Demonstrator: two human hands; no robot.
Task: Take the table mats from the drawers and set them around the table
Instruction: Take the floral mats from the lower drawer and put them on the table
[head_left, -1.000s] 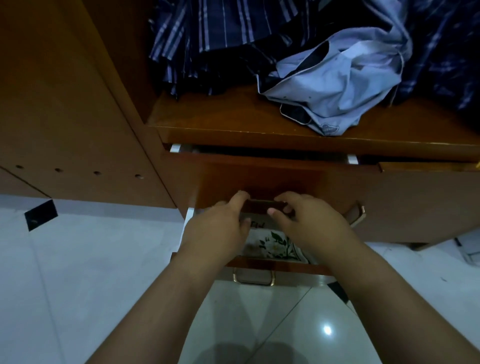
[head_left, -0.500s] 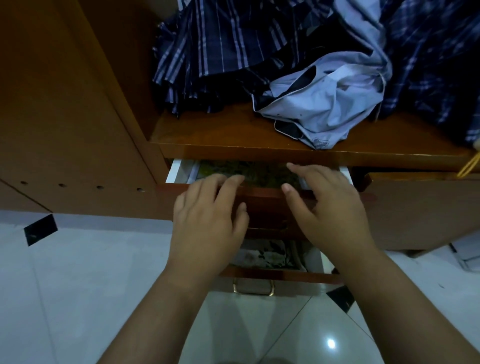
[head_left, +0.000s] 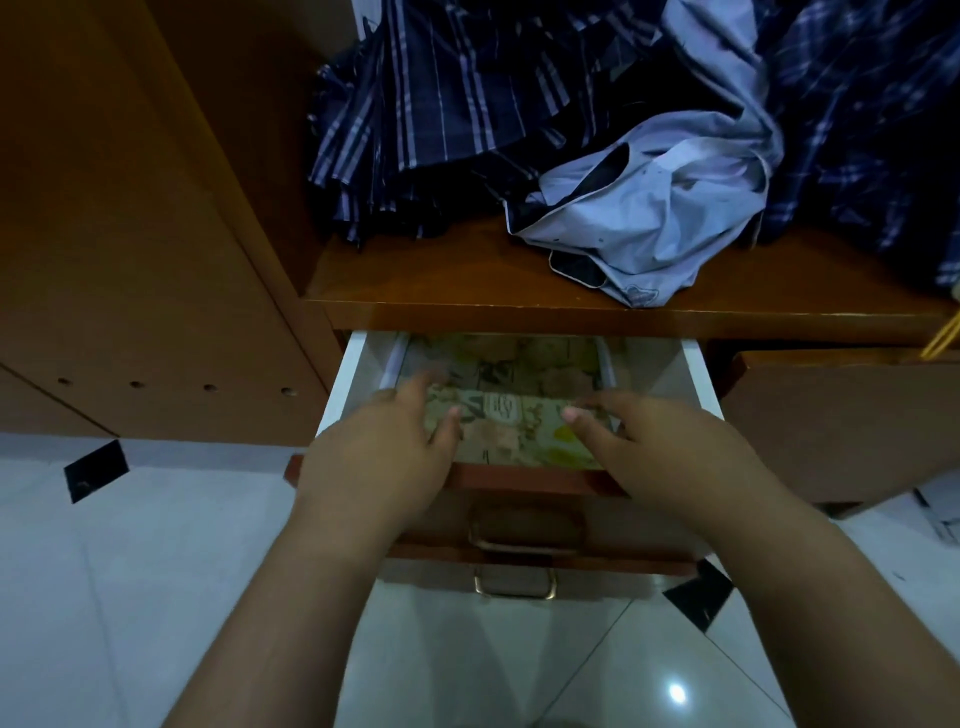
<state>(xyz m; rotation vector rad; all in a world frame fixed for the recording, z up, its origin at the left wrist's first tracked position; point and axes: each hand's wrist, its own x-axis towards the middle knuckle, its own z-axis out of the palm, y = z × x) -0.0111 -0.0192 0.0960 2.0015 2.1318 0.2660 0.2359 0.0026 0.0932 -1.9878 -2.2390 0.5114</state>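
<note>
The open drawer (head_left: 696, 379) held floral mats (head_left: 511, 415); on the shelf (head_left: 441, 291) above it lay a pale shirt (head_left: 649, 223) and dark plaid clothes (head_left: 441, 119)

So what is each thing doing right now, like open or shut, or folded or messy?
Top drawer: pulled open.
Mats: lying flat in the top drawer.
Lower drawer: partly open, contents hidden.
Left hand: open, fingers on the mats.
Right hand: open, fingers on the mats.
Clothes: crumpled on the shelf.
</note>
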